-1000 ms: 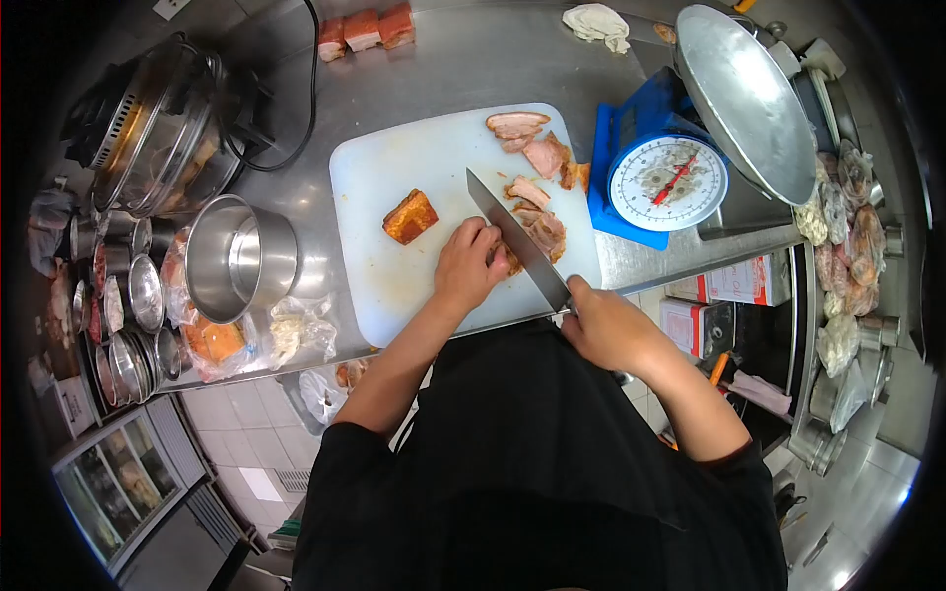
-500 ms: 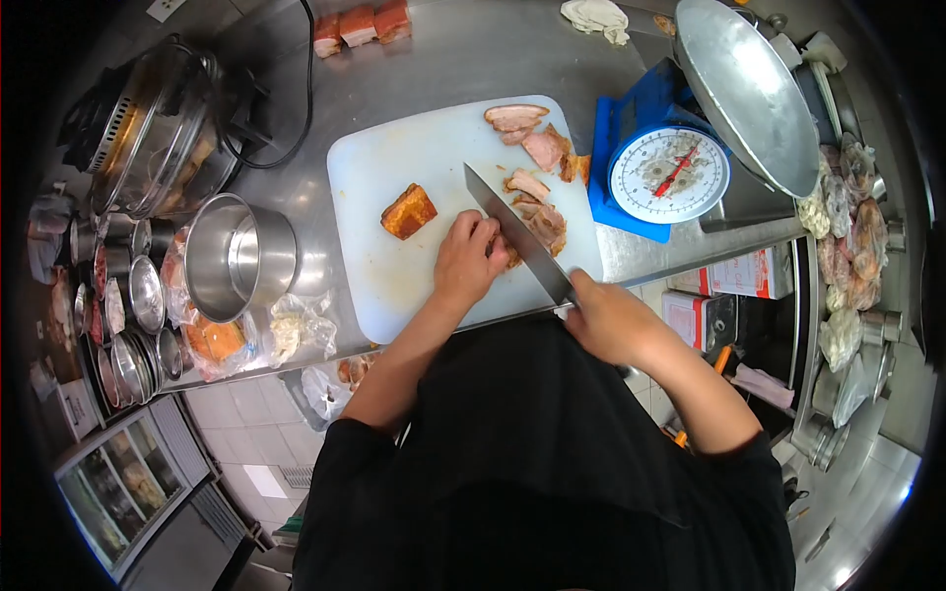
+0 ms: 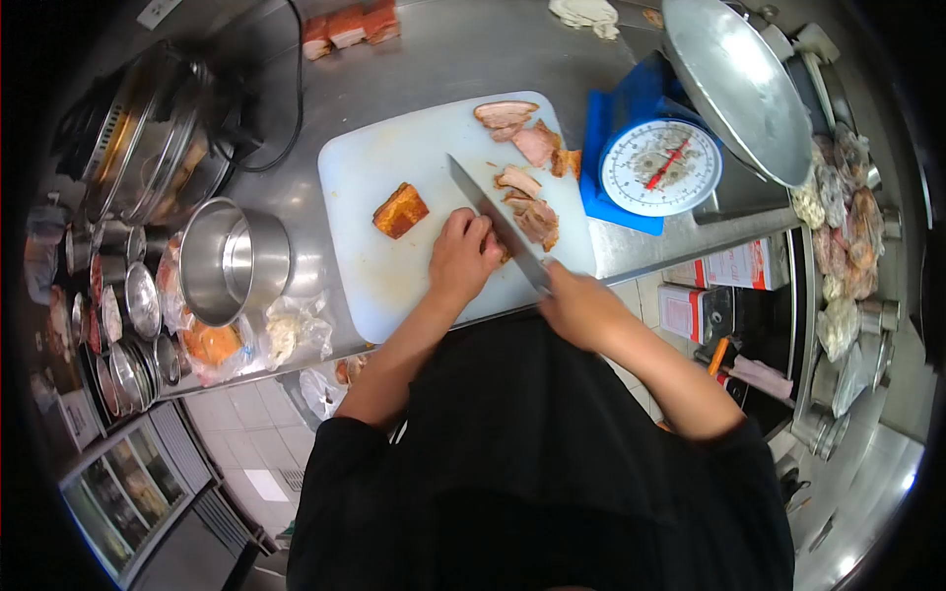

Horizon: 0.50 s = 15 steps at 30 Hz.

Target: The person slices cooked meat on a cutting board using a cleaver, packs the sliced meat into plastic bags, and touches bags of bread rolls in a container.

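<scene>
My right hand point(image 3: 576, 303) grips the handle of a long knife point(image 3: 481, 204), its blade slanting up and left over the white cutting board point(image 3: 360, 281). Beside the blade, my left hand point(image 3: 461, 254) has its fingers curled down on a piece of meat that is mostly hidden under them. To the left of that hand sits a browned chunk of roast pork point(image 3: 401, 211). Sliced pork point(image 3: 533, 219) lies just right of the blade. More slices point(image 3: 506, 115) are near the board's top right corner.
A blue dial scale point(image 3: 660, 169) with a metal pan point(image 3: 739, 89) stands right of the board. On the left are a steel pot point(image 3: 225, 258), bagged food point(image 3: 296, 327) and a glass-bowled appliance point(image 3: 148, 148). Meat blocks point(image 3: 350, 27) and a white cloth point(image 3: 585, 15) lie at the back.
The knife and my right hand have shifted left, bringing the blade closer to my left hand. More of the sliced pork shows right of the blade. The whole view has moved slightly.
</scene>
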Motion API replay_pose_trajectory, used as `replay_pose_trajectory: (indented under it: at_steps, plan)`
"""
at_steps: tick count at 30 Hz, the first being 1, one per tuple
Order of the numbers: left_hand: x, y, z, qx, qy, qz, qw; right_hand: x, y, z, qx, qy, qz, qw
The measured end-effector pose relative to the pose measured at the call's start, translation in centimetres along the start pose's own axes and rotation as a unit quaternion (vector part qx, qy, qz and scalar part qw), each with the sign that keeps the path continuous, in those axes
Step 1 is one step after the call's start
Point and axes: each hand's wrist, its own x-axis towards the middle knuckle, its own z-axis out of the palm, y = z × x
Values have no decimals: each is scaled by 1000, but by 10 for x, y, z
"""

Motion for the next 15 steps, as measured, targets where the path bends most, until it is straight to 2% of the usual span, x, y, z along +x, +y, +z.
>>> replay_pose_trajectory:
  at_steps: [1,3,5,8,9,11,13,15]
  plan:
    - [-2,-1,1,0,-3,-3,1000,19,2,10,2,48,-9,999]
    - [15,-2,-2,6,4,0,1000,31,3,6,0,59,-15,998]
    - [7,3,-2,-1,-2,-18,1000,17,5,10,9,43,-5,999]
    - [5,1,-2,-8,-2,-17,1000,-22,1,-21,-23,-15,-9,1000]
    - [8,-1,-1,-8,1,-10,1000,-5,5,-8,-22,-20,-14,999]
    - [7,-3,-6,-5,-5,-17,1000,30,13,35,4,72,-16,997]
    - [23,-14,-11,-11,-8,-51,999,42,3,30,9,84,-2,996]
    - [27,-15,-9,-12,0,-45,999,43,8,27,19,81,-4,997]
